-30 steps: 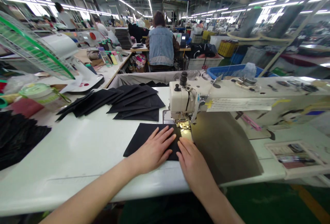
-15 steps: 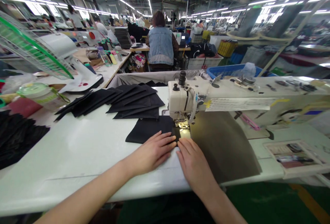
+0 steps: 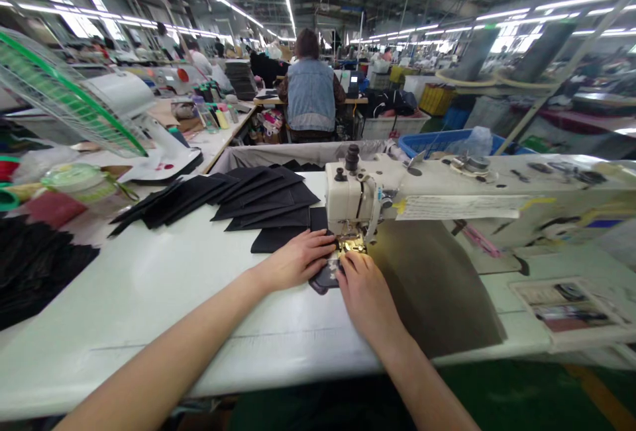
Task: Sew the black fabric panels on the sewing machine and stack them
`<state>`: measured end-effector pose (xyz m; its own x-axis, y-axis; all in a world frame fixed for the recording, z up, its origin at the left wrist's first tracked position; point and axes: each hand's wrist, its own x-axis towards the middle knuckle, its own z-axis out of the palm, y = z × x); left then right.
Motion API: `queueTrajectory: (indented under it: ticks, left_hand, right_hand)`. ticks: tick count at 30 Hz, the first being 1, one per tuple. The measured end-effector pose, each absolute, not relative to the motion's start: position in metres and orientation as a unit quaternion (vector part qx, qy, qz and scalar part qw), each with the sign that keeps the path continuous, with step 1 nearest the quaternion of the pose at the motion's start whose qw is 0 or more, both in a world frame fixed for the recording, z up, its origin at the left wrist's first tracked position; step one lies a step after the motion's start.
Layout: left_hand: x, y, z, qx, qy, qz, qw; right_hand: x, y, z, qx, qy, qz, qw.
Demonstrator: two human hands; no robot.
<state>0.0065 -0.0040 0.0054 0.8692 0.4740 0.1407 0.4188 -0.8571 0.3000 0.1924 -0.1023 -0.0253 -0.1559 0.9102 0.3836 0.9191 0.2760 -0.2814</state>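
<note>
My left hand (image 3: 301, 260) lies flat, fingers stretched out, over a black fabric piece (image 3: 277, 241) just left of the presser foot (image 3: 354, 244) of a cream sewing machine (image 3: 344, 194). The fabric runs back beside the needle area, which is lit by a small lamp. Close in front of the foot is my right hand (image 3: 366, 288), its fingers bent and its thumb apart; the fingertips are partly hidden. Between the hands shows a dark grey plate (image 3: 326, 277) with pale marks. Overlapping black fabric pieces (image 3: 268, 196) fan out behind my left hand.
On the left stand a white fan (image 3: 161, 153) with a green rim and a lidded jar (image 3: 82, 183), near a dark fabric pile (image 3: 37, 269). A blue basket (image 3: 422, 144) is behind the machine. Ahead sits a person in a denim vest (image 3: 311, 96). A recessed tray (image 3: 571, 312) holds small tools.
The black fabric piece has moved away from me along the needle area. Both hands have shifted slightly forward with it, and the grey plate now shows between them.
</note>
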Motion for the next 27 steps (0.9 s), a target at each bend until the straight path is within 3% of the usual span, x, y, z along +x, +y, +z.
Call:
queueTrajectory:
  ticks: [15, 22, 27]
  left_hand:
    - [0.005, -0.001, -0.003, 0.953, 0.259, 0.103, 0.120]
    - [0.006, -0.006, -0.008, 0.913, 0.397, 0.080, 0.058]
    - [-0.007, -0.013, 0.005, 0.906, 0.409, 0.083, 0.075]
  right_hand:
    - [0.193, -0.135, -0.055, -0.565, -0.766, -0.022, 0.305]
    - [0.196, -0.137, -0.053, -0.558, -0.760, -0.003, 0.333]
    - [0.198, -0.142, -0.052, -0.559, -0.751, -0.005, 0.351]
